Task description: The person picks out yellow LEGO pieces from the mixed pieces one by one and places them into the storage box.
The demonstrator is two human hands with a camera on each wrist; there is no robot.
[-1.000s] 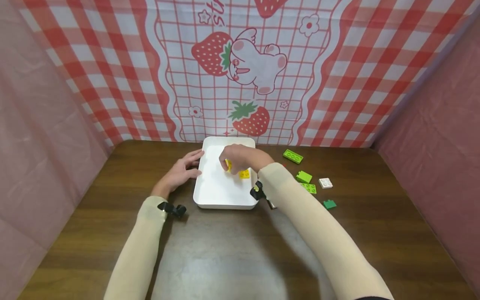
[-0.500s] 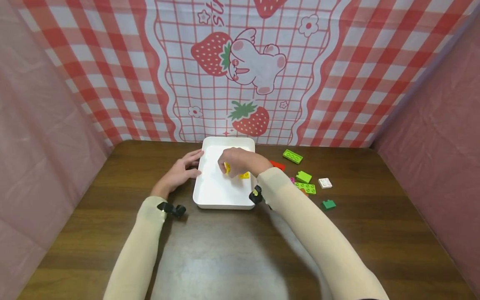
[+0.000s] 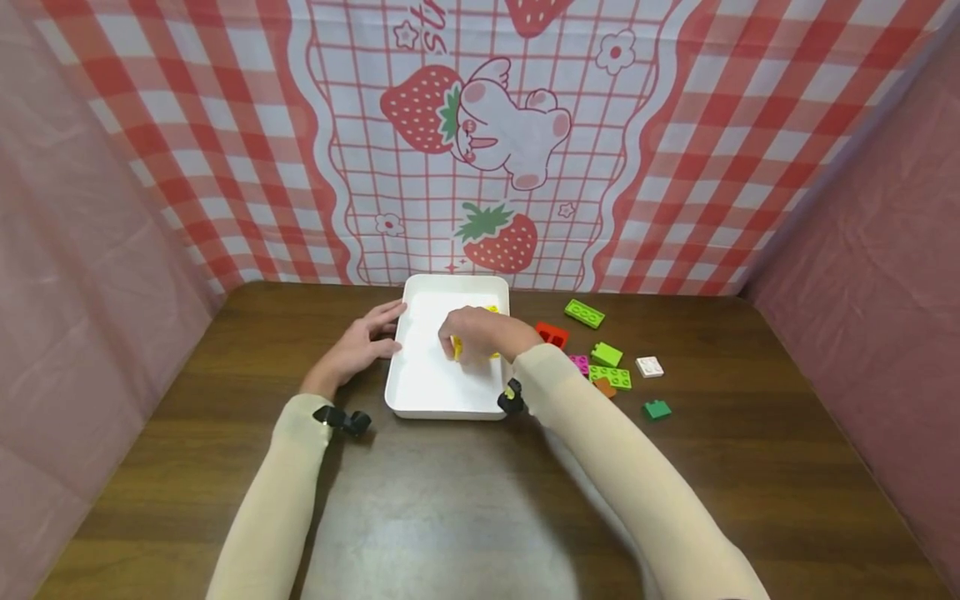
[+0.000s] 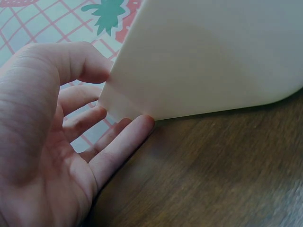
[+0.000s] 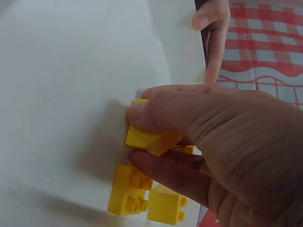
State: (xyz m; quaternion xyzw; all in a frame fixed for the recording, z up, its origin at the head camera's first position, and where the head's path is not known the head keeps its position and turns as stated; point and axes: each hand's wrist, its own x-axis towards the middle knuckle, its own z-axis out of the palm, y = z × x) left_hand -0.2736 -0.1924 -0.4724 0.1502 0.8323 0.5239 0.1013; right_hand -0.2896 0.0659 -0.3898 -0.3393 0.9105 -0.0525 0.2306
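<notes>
A shallow white tray (image 3: pixel 420 387) stands on the table, close to the patterned cloth. My left hand (image 3: pixel 367 340) rests against the tray's left side, its extended fingertips touching the outer wall (image 4: pixel 203 61) in the left wrist view. Over the tray floor, my right hand (image 3: pixel 480 335) pinches a yellow toy building brick (image 5: pixel 149 137) between thumb and fingers. Just beside that hand lie two more yellow bricks, one with its studs facing sideways (image 5: pixel 124 191) and a blockier one (image 5: pixel 163 206). Yellow also shows behind the hand, by the back right wall (image 3: pixel 492 308).
Right of the tray lie a red brick (image 3: pixel 552 335), a pink brick (image 3: pixel 579 364), an orange piece (image 3: pixel 604 387), several lime bricks (image 3: pixel 585 313), a white one (image 3: pixel 649 367) and a dark green one (image 3: pixel 657 409). A checked cloth (image 3: pixel 270 167) rises behind the table.
My right hand has shifted slightly toward me with the yellow brick, and the forearm has swung left, uncovering the red, pink and orange bricks. The left hand stays on the tray.
</notes>
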